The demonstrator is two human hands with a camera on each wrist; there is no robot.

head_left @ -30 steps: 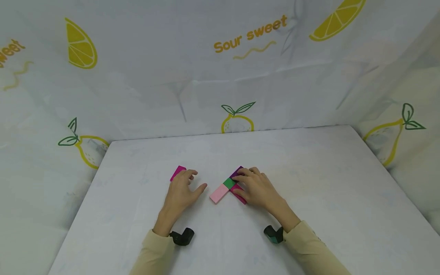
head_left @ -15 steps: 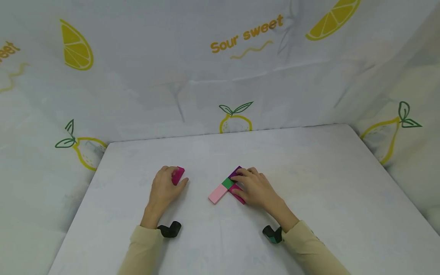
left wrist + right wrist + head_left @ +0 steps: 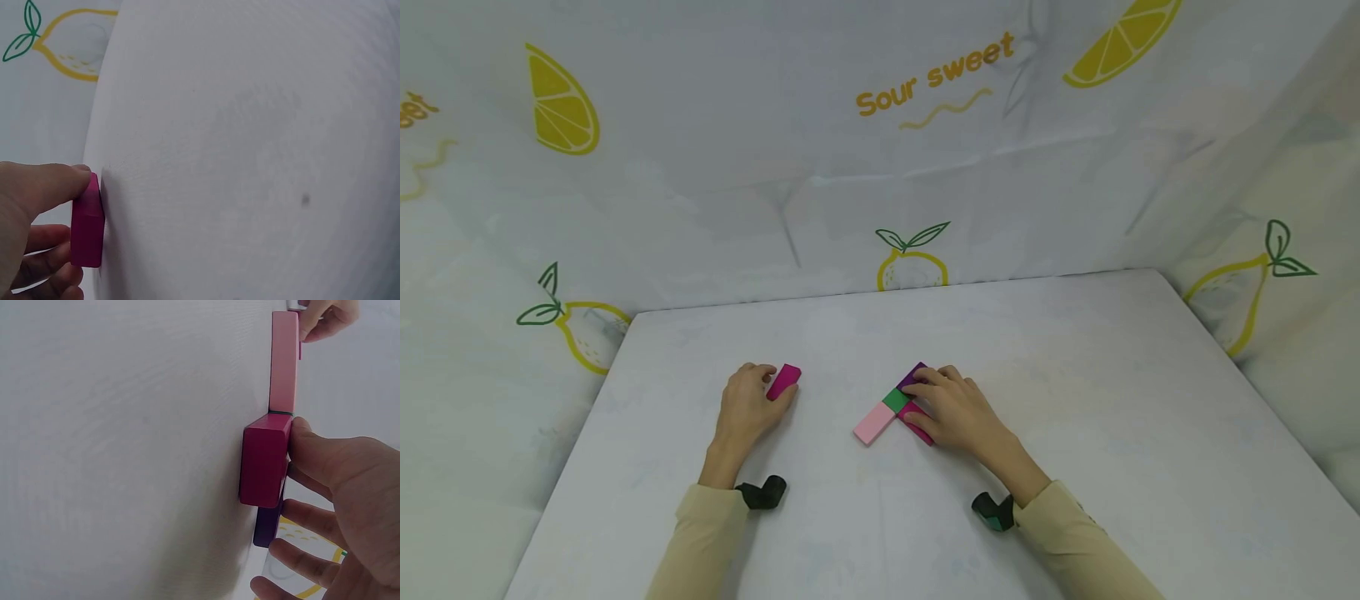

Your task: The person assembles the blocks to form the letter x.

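On the left side of the table, my left hand [image 3: 743, 408] has its thumb and fingers around a magenta block [image 3: 785, 382]. The left wrist view puts the thumb on one end of that magenta block [image 3: 87, 228], with the fingers behind it. Near the middle, a pink block [image 3: 874, 423], a green block [image 3: 896, 401], a purple block [image 3: 910, 379] and a crimson block [image 3: 917, 422] lie touching in a branching shape. My right hand [image 3: 958, 408] rests on this group, thumb at the crimson block [image 3: 265, 462] and extended fingers at the purple block [image 3: 267, 526].
The white table [image 3: 1075, 400] stretches widely to the right and in front. A lemon-printed cloth [image 3: 715, 150] hangs along its back and sides. A black wrist camera [image 3: 763, 493] sits at the left cuff, another wrist camera [image 3: 994, 511] at the right.
My left hand has moved left, from just in front of the magenta block to around it, thumb and fingers on either side. The right hand and the joined blocks have stayed put.
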